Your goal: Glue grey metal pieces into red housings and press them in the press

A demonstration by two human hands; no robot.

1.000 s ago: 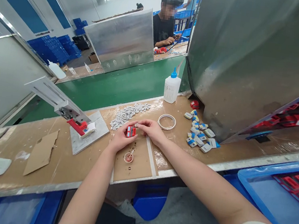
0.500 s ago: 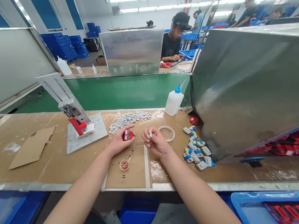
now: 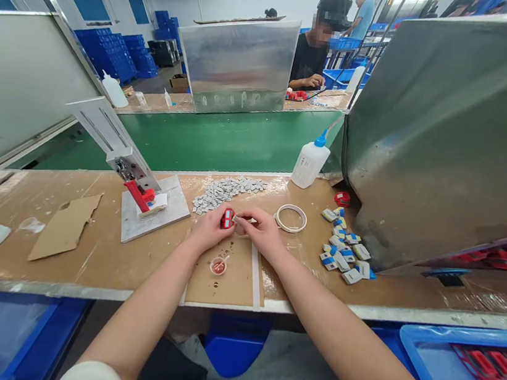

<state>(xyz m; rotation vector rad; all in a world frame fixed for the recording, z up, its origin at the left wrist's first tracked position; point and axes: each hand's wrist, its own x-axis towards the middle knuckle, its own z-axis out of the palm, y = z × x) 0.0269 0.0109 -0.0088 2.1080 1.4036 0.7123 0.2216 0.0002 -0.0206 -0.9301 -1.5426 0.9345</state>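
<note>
- Half a second ago the hands were apart; now the right hand (image 3: 261, 231) has come back to the left hand (image 3: 211, 229), fingertips meeting at the small red part (image 3: 228, 218).
- The small pale piece (image 3: 246, 219) pinched in the right hand, then held clear of the red part, now lies just beside it, touching or nearly so.
- The red part in the left hand sits slightly nearer the grey chip pile (image 3: 225, 190) than before.
</note>
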